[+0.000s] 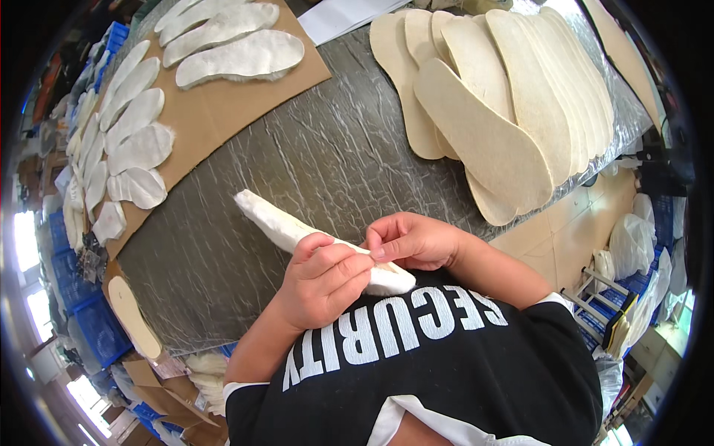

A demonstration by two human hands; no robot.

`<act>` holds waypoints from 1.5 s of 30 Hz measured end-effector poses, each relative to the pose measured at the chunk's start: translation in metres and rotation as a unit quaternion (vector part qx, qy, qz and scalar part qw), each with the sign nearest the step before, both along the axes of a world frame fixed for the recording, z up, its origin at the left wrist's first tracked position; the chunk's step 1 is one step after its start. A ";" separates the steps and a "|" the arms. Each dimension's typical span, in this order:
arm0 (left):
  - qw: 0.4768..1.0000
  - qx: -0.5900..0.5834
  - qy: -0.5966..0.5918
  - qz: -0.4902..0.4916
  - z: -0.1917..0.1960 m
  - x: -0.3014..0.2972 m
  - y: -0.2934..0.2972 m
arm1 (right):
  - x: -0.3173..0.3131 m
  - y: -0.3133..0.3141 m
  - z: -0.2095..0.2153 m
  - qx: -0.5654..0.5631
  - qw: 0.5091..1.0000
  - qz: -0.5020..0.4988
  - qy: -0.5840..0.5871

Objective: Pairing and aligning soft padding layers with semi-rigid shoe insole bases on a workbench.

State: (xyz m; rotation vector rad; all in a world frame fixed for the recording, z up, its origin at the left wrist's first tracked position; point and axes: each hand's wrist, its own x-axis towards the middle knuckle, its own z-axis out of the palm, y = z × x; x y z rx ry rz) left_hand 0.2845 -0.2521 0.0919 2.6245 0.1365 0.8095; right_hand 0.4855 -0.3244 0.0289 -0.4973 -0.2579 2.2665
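Clamped in your left hand (323, 279), the white fleecy insole (297, 234) hung above the grey table (312, 156) while your right hand (413, 239) pinched its edge, where a hard tug could tear the lining.

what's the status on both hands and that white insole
Left hand gripping white fleecy insole edge-up. Right hand pinching its near end. Table beneath; nothing in the way.

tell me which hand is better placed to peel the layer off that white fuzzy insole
Right, probably. The right hand already pinches at the near edge of the white fuzzy insole with its fingertips, while the left hand wraps round the insole's middle in a full grip, steadying it above the grey table.
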 end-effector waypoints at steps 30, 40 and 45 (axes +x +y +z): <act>0.993 -0.041 -0.081 0.079 -0.007 -0.008 -0.014 | 0.002 -0.010 0.061 0.412 0.752 0.012 -0.514; 0.998 -0.002 -0.032 0.056 0.004 -0.007 -0.010 | -0.002 -0.009 0.068 0.491 0.628 -0.061 -0.601; 0.998 -0.010 -0.036 0.050 0.007 -0.010 -0.008 | -0.002 -0.010 0.061 0.500 0.611 -0.071 -0.610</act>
